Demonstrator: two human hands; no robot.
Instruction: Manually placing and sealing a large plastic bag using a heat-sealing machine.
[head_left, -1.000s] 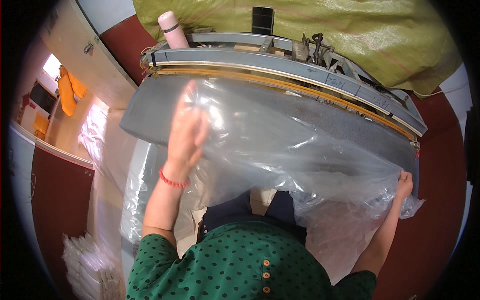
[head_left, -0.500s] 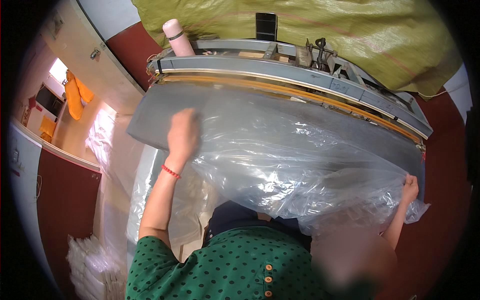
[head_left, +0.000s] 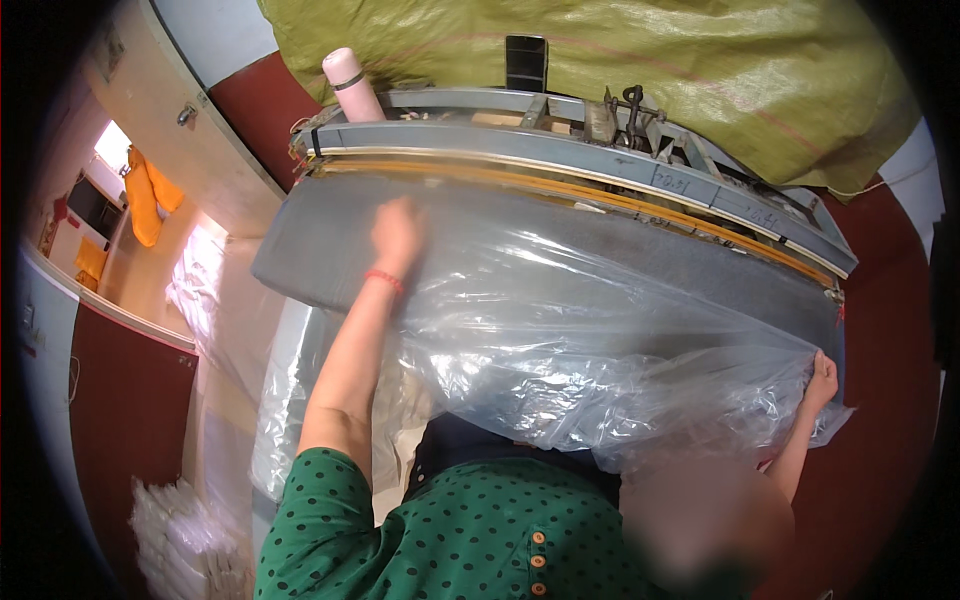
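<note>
A wide sheet of clear plastic film (head_left: pixel 520 330) lies crinkled and shiny over the padded grey front (head_left: pixel 300 240) of a bench-like machine and hangs down toward my lap. My left hand (head_left: pixel 398 238), with a red bead bracelet on its wrist, is closed on the film near its left edge, over the grey surface; it is slightly blurred and its fingertips are hidden. At the far right, my right hand (head_left: pixel 823 380) pinches the film's edge, drawing a taut crease across toward the left. Some film hangs loose below that hand.
Behind the grey surface runs a metal frame (head_left: pixel 480 140) with an orange strip (head_left: pixel 560 190). A pink bottle (head_left: pixel 353 88), a phone (head_left: pixel 526 63) and a metal clamp (head_left: pixel 632 115) are along it. A yellow-green woven sheet (head_left: pixel 690 80) covers the back. Stacked plastic packs (head_left: pixel 185 540) stand lower left, near a door (head_left: pixel 190 120).
My left hand has moved to the right and slightly away from me over the grey surface. The film's left part has shifted with it. My right hand keeps its grip at nearly the same place.
</note>
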